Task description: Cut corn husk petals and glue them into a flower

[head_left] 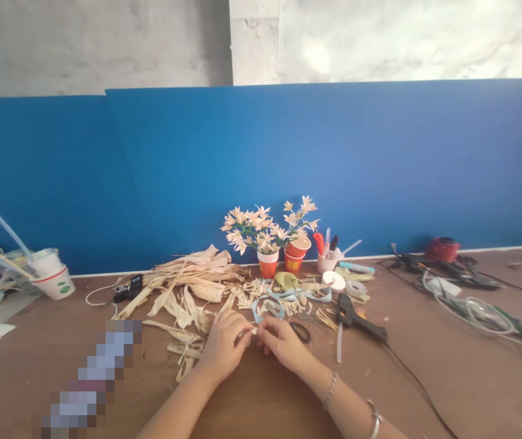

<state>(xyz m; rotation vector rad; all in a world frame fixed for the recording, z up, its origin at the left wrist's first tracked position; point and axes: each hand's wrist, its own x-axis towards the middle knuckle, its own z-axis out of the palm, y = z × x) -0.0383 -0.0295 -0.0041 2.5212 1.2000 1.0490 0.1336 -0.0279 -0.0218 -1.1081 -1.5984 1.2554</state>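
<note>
My left hand (228, 343) and my right hand (283, 342) meet low over the brown table, fingertips almost touching. Both are closed in a pinch on a small pale piece (254, 330), which looks like a bit of corn husk; most of it is hidden by my fingers. Dried corn husks (206, 268) lie in a heap beyond and left of my left hand. Just past my fingertips, a light blue ribbon (261, 310) curls among small cut husk pieces (249, 296). Right of my right hand lies a black ring-shaped item (300, 332).
Husk flowers stand in an orange paper cup (268, 266) at the back. A glue gun (357, 320) with its cord lies to the right, near a white tape roll (356, 289). Cables (480, 314) cover the far right. A white cup (54, 283) stands left. A blue partition (288, 164) closes the back.
</note>
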